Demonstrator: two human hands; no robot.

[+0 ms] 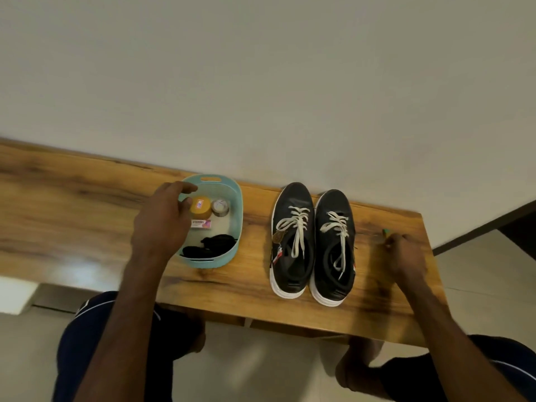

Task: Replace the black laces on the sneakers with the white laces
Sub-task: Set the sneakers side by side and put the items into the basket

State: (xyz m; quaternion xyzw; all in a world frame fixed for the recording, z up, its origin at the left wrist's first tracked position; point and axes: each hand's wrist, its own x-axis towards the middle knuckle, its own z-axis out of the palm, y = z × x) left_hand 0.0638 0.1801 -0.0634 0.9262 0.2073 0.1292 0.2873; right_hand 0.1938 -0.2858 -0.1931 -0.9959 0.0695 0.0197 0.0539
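- The left hand point(161, 219) hovers over the left rim of the basket. Its fingers are spread and loosely bent and hold nothing, and the thumb is near the orange roll.
- The oval teal plastic basket point(237, 211) stands on the wooden table point(72, 204), left of the shoes.
- On the far side of the basket lie an orange roll of tape point(200, 207), a clear roll of tape point(220, 206) and a small white and pink box point(201, 224).
- The black laces point(211, 246) lie in a loose heap at the near end of the basket, so they are already out of the shoes.
- These laces are light, soft and limp and will tangle easily. I think it is better to pinch the whole heap, not one end.
- The black sneakers with white soles point(293, 198) stand side by side right of the basket, with the toes toward the far wall.
- The white laces point(298, 224) run through the eyelets of both shoes, and their loose ends hang into the openings, not tied. They are flat and soft, so I would take them near the tips.
- Each shoe looks light but firm, and the heel or the side wall seems a good place to hold it.
- The right hand point(406, 256) rests on the table right of the shoes with its fingers curled.
- A small green object point(385, 231) is at its fingertips. I cannot tell if the hand pinches it.
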